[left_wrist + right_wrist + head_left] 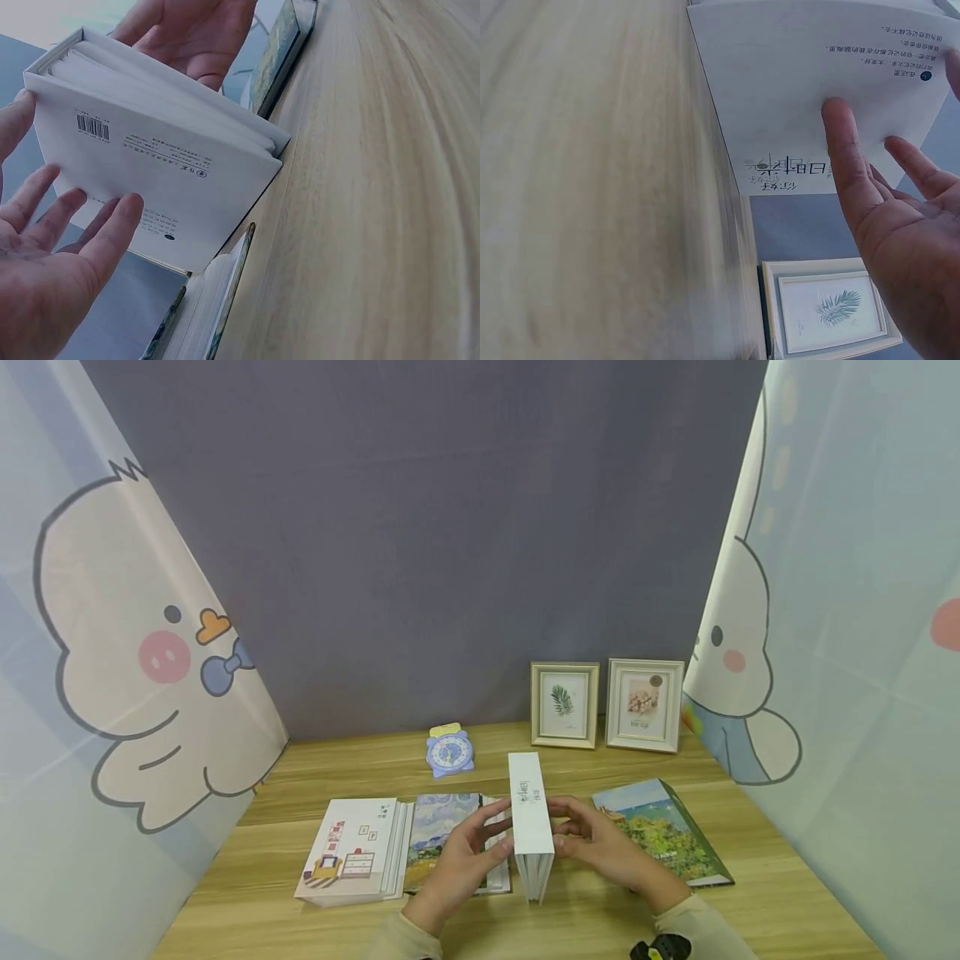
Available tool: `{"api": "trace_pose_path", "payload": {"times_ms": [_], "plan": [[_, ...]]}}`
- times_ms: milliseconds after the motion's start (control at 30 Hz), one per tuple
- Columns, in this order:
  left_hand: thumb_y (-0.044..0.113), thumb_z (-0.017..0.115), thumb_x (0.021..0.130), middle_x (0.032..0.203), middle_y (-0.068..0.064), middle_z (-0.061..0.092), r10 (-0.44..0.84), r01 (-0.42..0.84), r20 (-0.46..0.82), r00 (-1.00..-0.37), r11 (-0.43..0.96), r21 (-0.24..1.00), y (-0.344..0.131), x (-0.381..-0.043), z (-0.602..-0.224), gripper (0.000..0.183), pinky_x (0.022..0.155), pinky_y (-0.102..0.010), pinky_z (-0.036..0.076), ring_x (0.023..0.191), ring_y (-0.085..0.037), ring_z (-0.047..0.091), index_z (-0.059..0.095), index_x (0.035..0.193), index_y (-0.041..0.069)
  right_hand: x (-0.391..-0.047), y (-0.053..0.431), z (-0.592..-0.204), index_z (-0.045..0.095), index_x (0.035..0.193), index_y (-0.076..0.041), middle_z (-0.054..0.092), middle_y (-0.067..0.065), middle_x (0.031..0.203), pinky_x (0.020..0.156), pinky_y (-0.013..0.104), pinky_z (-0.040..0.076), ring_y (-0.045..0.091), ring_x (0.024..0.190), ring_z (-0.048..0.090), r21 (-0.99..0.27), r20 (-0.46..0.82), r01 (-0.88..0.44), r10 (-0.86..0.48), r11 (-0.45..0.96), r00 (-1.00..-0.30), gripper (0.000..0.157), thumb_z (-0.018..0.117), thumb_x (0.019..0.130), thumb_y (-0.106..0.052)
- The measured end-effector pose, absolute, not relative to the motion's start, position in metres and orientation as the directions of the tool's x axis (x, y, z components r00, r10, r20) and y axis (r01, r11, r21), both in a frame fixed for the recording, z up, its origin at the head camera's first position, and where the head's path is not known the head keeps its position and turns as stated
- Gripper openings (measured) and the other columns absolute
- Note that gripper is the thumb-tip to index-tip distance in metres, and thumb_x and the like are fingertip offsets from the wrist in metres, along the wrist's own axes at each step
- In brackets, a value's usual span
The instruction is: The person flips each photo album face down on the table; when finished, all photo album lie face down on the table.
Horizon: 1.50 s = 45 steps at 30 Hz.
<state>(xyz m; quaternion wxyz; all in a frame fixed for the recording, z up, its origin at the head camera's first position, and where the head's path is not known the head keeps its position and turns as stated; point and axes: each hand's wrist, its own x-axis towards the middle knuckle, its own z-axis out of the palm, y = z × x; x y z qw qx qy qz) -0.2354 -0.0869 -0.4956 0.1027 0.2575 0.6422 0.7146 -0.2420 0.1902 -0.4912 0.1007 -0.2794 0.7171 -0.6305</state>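
Note:
A thick white photo album [531, 810] stands upright on the table with its lettered spine on top. My left hand [461, 862] touches its left cover with fairly straight fingers; in the left wrist view, that cover [161, 161] carries a barcode and small print. On the opposite cover [780, 90], which bears dark printed characters, rest the extended fingertips of my right hand [600, 847]. Loose page edges show between the covers. Left of it lies an album with a painted landscape cover [438, 835], partly hidden by my left hand.
A white album with a drawn room scene [356, 852] lies farther left. On the right is an album with a seaside painting [660, 831]. Behind stand a blue toy clock [450, 753], a leaf-print frame [564, 705] and a flower-print frame [643, 705]. Printed curtains flank the table.

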Motion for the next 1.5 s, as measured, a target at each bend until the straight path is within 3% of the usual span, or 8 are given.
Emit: {"api": "trace_pose_path", "payload": {"times_ms": [200, 333, 567, 800, 1067, 1333, 1500], "plan": [[0.011, 0.069, 0.103, 0.166, -0.011, 0.037, 0.479, 0.196, 0.245, -0.843, -0.150, 0.969, -0.0863, -0.2349, -0.4972, 0.045, 0.105, -0.036, 0.053, 0.146, -0.040, 0.043, 0.054, 0.145, 0.006, -0.2435, 0.1919, -0.4918, 0.038, 0.156, 0.003, 0.038, 0.034, 0.153, 0.092, 0.060, 0.057, 0.032, 0.118, 0.067, -0.961, 0.247, -0.274, -0.543, -0.033, -0.802, 0.050, 0.053, 0.111, -0.010], [0.008, 0.071, 0.101, 0.167, -0.012, 0.035, 0.496, 0.198, 0.252, -0.831, -0.160, 0.967, -0.0861, -0.2355, -0.4983, 0.049, 0.108, -0.039, 0.051, 0.147, -0.041, 0.040, 0.053, 0.146, 0.005, -0.2449, 0.1929, -0.4928, 0.037, 0.156, 0.005, 0.039, 0.035, 0.151, 0.091, 0.059, 0.058, 0.033, 0.113, 0.070, -0.962, 0.250, -0.269, -0.546, -0.046, -0.800, 0.048, 0.051, 0.112, -0.009], [0.005, 0.072, 0.099, 0.163, -0.014, 0.041, 0.508, 0.219, 0.268, -0.819, -0.155, 0.963, -0.0862, -0.2359, -0.4990, 0.054, 0.114, -0.054, 0.044, 0.147, -0.041, 0.040, 0.051, 0.150, 0.004, -0.2455, 0.1935, -0.4932, 0.037, 0.156, 0.006, 0.046, 0.032, 0.143, 0.089, 0.062, 0.057, 0.032, 0.112, 0.070, -0.967, 0.226, -0.256, -0.527, -0.018, -0.819, 0.051, 0.053, 0.111, -0.012], [0.011, 0.074, 0.099, 0.165, -0.011, 0.039, 0.512, 0.233, 0.240, -0.825, -0.080, 0.969, -0.0870, -0.2366, -0.5000, 0.059, 0.113, -0.052, 0.046, 0.146, -0.043, 0.042, 0.051, 0.153, 0.013, -0.2464, 0.1934, -0.4927, 0.032, 0.158, 0.006, 0.050, 0.033, 0.136, 0.088, 0.058, 0.060, 0.034, 0.113, 0.068, -0.967, 0.231, -0.252, -0.509, -0.029, -0.829, 0.057, 0.056, 0.110, -0.011], [0.012, 0.073, 0.100, 0.161, -0.014, 0.044, 0.525, 0.252, 0.237, -0.817, -0.044, 0.967, -0.0871, -0.2380, -0.5025, 0.056, 0.113, -0.054, 0.044, 0.147, -0.046, 0.039, 0.052, 0.152, 0.009, -0.2465, 0.1965, -0.4928, 0.027, 0.161, 0.003, 0.051, 0.035, 0.135, 0.084, 0.056, 0.061, 0.039, 0.106, 0.069, -0.963, 0.246, -0.266, -0.510, -0.034, -0.825, 0.062, 0.057, 0.108, -0.009], [0.013, 0.073, 0.100, 0.169, -0.020, 0.027, 0.559, 0.254, 0.223, -0.799, -0.023, 0.967, -0.0875, -0.2377, -0.5054, 0.060, 0.113, -0.066, 0.037, 0.147, -0.060, 0.025, 0.049, 0.155, 0.017, -0.2462, 0.1980, -0.4894, 0.015, 0.167, -0.004, 0.051, 0.037, 0.134, 0.079, 0.060, 0.060, 0.038, 0.102, 0.071, -0.961, 0.256, -0.273, -0.511, -0.042, -0.821, 0.073, 0.057, 0.107, -0.006], [0.012, 0.073, 0.100, 0.170, -0.020, 0.024, 0.567, 0.248, 0.215, -0.796, -0.019, 0.969, -0.0866, -0.2381, -0.5055, 0.061, 0.109, -0.059, 0.046, 0.146, -0.060, 0.029, 0.048, 0.156, 0.017, -0.2468, 0.1987, -0.4892, 0.017, 0.167, -0.005, 0.051, 0.036, 0.135, 0.078, 0.062, 0.060, 0.038, 0.102, 0.071, -0.960, 0.260, -0.277, -0.507, -0.044, -0.821, 0.072, 0.057, 0.107, -0.005]]}}
